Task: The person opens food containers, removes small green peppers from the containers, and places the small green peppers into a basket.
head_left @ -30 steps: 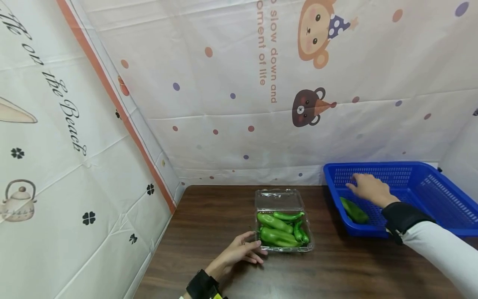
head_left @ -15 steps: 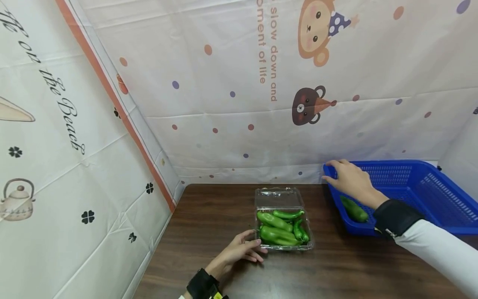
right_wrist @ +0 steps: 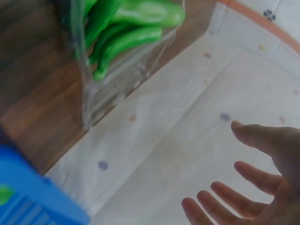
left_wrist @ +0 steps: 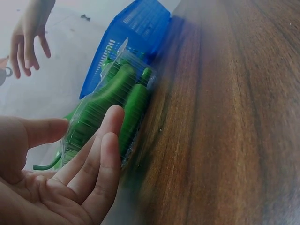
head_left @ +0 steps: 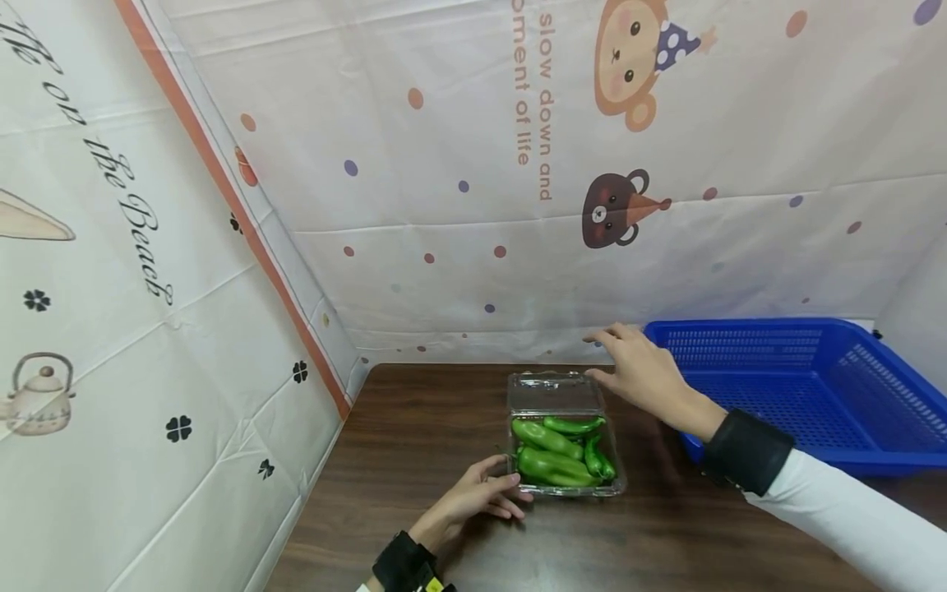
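Note:
A clear plastic clamshell box (head_left: 621, 477) stands on the table, its lid (head_left: 556, 395) folded back toward the wall. Several green peppers (head_left: 555, 467) of different sizes lie in it. My left hand (head_left: 473, 497) touches the box's near left corner, thumb and fingers spread about it in the left wrist view (left_wrist: 70, 173). Nothing is in my right hand (head_left: 647, 374), which hangs in the air between the box's lid and a blue basket. Its fingers are apart and loosely bent in the right wrist view (right_wrist: 253, 183).
The blue plastic basket (head_left: 880, 452) stands at the right against the back wall, and a bit of green pepper (right_wrist: 4, 194) shows in it in the right wrist view. A printed white cloth (head_left: 444, 164) covers the walls behind and left of the brown wooden table (head_left: 414, 411).
My right hand has moved left out of the blue basket, over its rim, toward the box's lid. My left hand and the box have stayed in place.

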Motion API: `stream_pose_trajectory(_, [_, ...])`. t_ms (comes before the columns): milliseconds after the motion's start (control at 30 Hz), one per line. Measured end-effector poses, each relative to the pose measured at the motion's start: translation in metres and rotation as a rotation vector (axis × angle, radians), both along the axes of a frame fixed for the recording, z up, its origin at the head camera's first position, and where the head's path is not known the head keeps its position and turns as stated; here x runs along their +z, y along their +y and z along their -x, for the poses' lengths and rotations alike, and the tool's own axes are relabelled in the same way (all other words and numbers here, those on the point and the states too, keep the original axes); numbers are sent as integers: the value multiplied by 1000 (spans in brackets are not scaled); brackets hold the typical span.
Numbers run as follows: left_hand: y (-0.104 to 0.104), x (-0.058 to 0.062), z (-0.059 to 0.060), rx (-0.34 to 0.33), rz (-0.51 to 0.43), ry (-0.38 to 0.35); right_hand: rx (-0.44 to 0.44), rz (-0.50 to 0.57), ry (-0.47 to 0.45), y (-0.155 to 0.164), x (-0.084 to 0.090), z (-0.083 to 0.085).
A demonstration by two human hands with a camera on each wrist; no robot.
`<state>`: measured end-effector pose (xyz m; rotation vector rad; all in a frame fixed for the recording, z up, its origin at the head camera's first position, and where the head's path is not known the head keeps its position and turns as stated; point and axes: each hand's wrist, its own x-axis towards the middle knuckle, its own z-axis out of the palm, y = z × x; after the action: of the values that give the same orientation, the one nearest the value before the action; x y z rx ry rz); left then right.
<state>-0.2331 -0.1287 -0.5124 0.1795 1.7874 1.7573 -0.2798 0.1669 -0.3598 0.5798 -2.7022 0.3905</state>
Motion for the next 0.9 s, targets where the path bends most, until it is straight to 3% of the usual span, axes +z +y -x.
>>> stream_pose_trajectory(400, [1, -1, 0, -2, -2, -2, 97, 35, -253, -37, -22, -21])
stream_pose_trajectory(900, [0, -2, -1, -11, -20, -9, 194, 1, -321, -55, -80, -36])
